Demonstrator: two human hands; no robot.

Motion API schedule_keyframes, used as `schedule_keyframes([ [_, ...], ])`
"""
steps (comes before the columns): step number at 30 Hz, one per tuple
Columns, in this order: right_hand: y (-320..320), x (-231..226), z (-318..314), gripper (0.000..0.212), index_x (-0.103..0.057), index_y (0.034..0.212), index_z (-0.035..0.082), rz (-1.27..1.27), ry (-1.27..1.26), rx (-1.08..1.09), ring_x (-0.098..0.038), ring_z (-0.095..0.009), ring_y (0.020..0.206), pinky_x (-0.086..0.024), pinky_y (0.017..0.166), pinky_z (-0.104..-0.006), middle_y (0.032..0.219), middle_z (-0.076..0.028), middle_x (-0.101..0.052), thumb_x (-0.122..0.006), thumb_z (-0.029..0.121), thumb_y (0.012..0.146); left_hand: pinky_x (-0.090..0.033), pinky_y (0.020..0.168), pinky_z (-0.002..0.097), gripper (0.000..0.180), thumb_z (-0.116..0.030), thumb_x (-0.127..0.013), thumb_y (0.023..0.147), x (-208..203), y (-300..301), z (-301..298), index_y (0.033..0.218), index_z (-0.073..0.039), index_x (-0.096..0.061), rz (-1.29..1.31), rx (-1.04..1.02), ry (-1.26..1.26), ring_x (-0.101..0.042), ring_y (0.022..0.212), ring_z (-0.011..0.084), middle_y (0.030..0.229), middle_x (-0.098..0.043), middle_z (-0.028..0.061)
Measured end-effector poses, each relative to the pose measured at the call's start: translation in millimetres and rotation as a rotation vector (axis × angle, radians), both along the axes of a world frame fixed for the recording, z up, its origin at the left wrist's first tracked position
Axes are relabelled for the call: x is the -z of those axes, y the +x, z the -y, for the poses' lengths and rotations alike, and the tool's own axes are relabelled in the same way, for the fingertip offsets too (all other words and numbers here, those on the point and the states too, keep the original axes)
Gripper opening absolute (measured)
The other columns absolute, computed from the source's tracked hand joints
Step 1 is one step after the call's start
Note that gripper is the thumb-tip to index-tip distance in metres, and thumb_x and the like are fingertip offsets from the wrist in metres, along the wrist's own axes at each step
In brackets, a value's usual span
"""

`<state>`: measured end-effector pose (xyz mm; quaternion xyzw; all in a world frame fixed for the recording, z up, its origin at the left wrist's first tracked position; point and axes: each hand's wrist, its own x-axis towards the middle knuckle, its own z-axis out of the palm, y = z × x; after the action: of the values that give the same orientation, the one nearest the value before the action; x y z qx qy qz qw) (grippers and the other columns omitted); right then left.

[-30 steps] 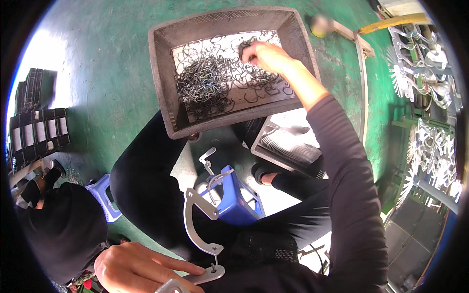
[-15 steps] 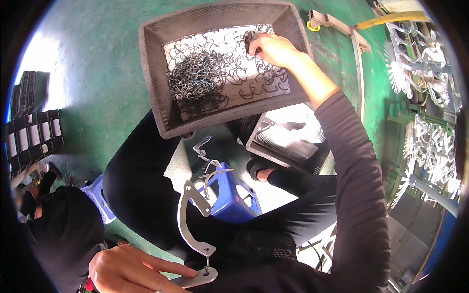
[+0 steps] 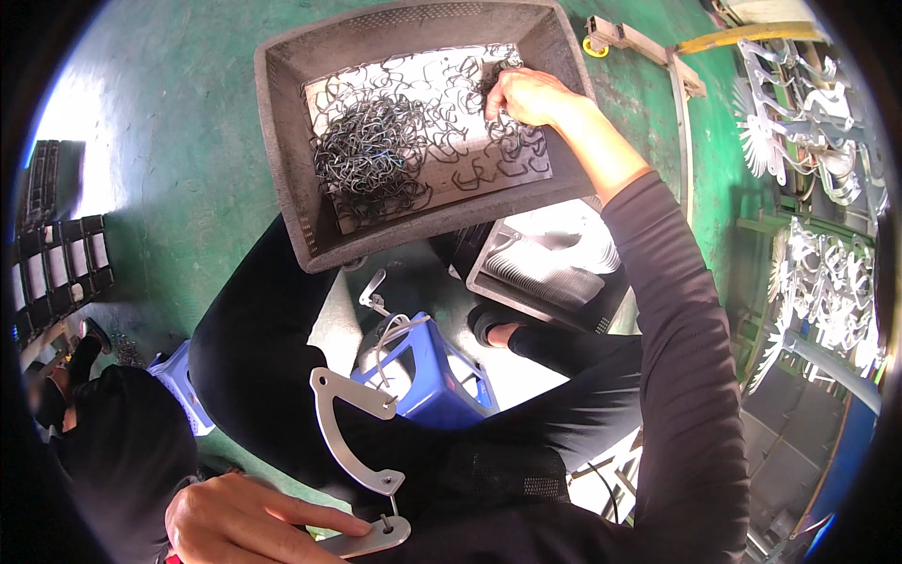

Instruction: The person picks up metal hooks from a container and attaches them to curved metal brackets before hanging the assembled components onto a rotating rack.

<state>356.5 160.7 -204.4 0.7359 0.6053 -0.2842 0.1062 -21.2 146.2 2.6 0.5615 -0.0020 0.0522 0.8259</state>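
Note:
My left hand (image 3: 249, 522), at the lower left, grips a flat silver metal bracket (image 3: 376, 536), its index finger lying along the top. Through the hole in that bracket's rounded end runs a thin wire hook (image 3: 394, 505), which links it to a curved silver bracket (image 3: 343, 442) with holes. More linked metal pieces (image 3: 374, 289) trail away beyond it. My right hand (image 3: 529, 97) is inside a grey bin (image 3: 423, 246), at its right side. Its fingers are bent and drawn together among dark S-shaped wire hooks (image 3: 470, 141); their tips are partly hidden, so what they hold is unclear.
A dense heap of wire hooks (image 3: 366, 150) fills the bin's left part. Below it stand a crate of stacked silver parts (image 3: 545, 258) and a blue stool (image 3: 437, 376). Metal parts hang on racks (image 3: 827, 273) at right. Another person (image 3: 127, 451) sits at left.
My right hand has moved slightly right and nearer within the bin, its fingers more bent. The linked curved bracket has swung left. My left hand keeps its grip.

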Motion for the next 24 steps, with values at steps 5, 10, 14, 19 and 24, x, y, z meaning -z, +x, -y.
schedule_keyframes([
  [5, 10.2, 4.8, -2.6, 0.016, -0.066, 0.089, 0.015, 0.007, 0.146, 0.052, -0.060, -0.022, 0.091, -0.046, 0.082, -0.0334, 0.090, -0.005, -0.065, -0.060, 0.008, 0.076, -0.052, 0.076, 0.0487, 0.018, -0.013, -0.072, 0.068, 0.6, -0.3, 0.9, 0.076, 0.001, -0.066, 0.002, -0.010, 0.028, -0.067, 0.071, 0.0248, 0.079, -0.067, 0.0193],
  [10, 11.4, 2.7, -3.6, 0.018, -0.066, 0.088, 0.015, 0.041, 0.124, 0.023, -0.060, -0.022, 0.089, -0.046, 0.080, -0.0341, 0.087, -0.006, -0.064, -0.059, 0.008, 0.074, -0.052, 0.077, 0.0481, 0.020, -0.014, -0.073, 0.067, 0.3, 1.4, -2.1, 0.078, 0.001, -0.066, 0.006, 0.030, 0.049, -0.067, 0.071, 0.0246, 0.079, -0.066, 0.0196],
  [14, 12.3, 6.9, -2.8, 0.020, -0.066, 0.087, 0.015, 0.054, 0.051, 0.006, -0.060, -0.025, 0.093, -0.046, 0.082, -0.0345, 0.088, -0.007, -0.064, -0.055, 0.005, 0.074, -0.051, 0.078, 0.0481, 0.021, -0.014, -0.074, 0.066, 0.9, 0.9, 0.1, 0.078, 0.002, -0.066, -0.014, 0.006, 0.032, -0.067, 0.070, 0.0244, 0.079, -0.066, 0.0202],
  [19, 9.5, 10.1, -0.6, 0.023, -0.066, 0.085, 0.016, 0.187, 0.259, 0.045, -0.059, -0.026, 0.095, -0.045, 0.082, -0.0358, 0.095, -0.007, -0.061, -0.052, 0.003, 0.073, -0.051, 0.078, 0.0479, 0.024, -0.013, -0.075, 0.064, 0.9, 4.1, -0.9, 0.079, 0.004, -0.065, 0.000, 0.022, 0.042, -0.067, 0.069, 0.0242, 0.079, -0.066, 0.0203],
  [24, 7.2, 16.4, -4.7, 0.013, -0.064, 0.084, 0.014, 0.016, 0.347, -0.029, -0.058, -0.025, 0.093, -0.045, 0.081, -0.0362, 0.094, -0.005, -0.059, -0.057, 0.006, 0.076, -0.051, 0.078, 0.0474, 0.027, -0.013, -0.076, 0.064, -1.8, 7.2, -3.8, 0.082, 0.004, -0.065, -0.016, 0.055, 0.056, -0.067, 0.068, 0.0243, 0.079, -0.067, 0.0194],
])
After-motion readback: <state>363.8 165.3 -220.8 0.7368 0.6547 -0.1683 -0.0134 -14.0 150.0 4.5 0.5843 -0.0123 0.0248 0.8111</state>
